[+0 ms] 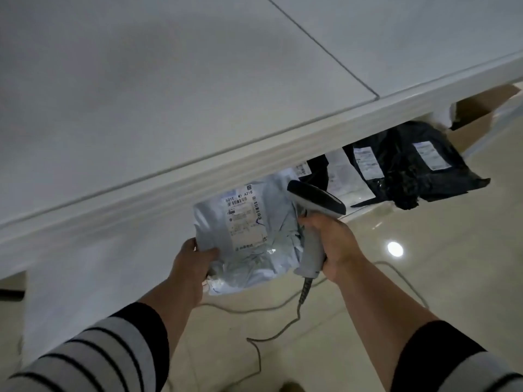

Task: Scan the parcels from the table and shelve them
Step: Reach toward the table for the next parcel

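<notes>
Just below the white tabletop (pixel 198 89) edge, the left hand (pixel 192 267) is pinching the grey poly mailer (pixel 249 239) label-up while the right hand (pixel 331 244), gripping the barcode scanner (pixel 314 222), is aiming at its label.

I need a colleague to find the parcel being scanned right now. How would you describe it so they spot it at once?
Follow the long white table edge down to the two hands below it. The left hand holds a pale grey plastic parcel beside the scanner. Unlike the black bags further right, it is light and held up, label showing.
</notes>
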Available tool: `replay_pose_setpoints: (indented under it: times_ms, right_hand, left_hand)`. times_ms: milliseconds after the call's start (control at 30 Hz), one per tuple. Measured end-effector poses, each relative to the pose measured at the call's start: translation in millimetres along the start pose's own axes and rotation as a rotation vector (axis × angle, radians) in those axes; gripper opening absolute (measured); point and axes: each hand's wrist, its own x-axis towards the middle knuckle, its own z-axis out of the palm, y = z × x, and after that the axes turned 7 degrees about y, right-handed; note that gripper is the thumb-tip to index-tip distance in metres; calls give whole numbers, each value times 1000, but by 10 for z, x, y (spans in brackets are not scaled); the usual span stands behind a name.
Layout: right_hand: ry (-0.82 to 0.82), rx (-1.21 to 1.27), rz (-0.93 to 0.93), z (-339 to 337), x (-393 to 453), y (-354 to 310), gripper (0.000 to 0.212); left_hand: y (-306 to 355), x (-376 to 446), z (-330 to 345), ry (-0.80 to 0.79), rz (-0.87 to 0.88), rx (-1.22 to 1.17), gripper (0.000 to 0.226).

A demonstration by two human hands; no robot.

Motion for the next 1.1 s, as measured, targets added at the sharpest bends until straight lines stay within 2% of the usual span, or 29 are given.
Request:
replay_pose_setpoints:
  times_ms: [167,233,367,500,633,733,933,1100]
  right_hand:
    - [6,-69,-147,84,552,113,28]
    - [14,-71,-161,85,695,187,25]
    - [2,-87,-63,67,812,361,18]
    - [-62,-117,-7,56,674,449,11]
    - [-134,-104,4,94,367,387,8]
    - [-184,-121,11,158,25,272,8]
    - [-332,-293,-16,345,-870,4,10]
    - [-481,-431,-105,605,-1720,-186,14]
  left_hand:
    - [29,509,373,142,81,66,65]
    - [-8,653,466,90,54,71,74]
    - [-125,774,574,-102,137,253,69]
    - [-125,678,537,-54,197,521,77]
    - [-74,326,288,-34,212,690,72]
    - [-50,-35,-20,-54,179,684,71]
    - [174,-905,-840,-57,9,404,63]
    - [435,-1523,-1566,36,44,332,55]
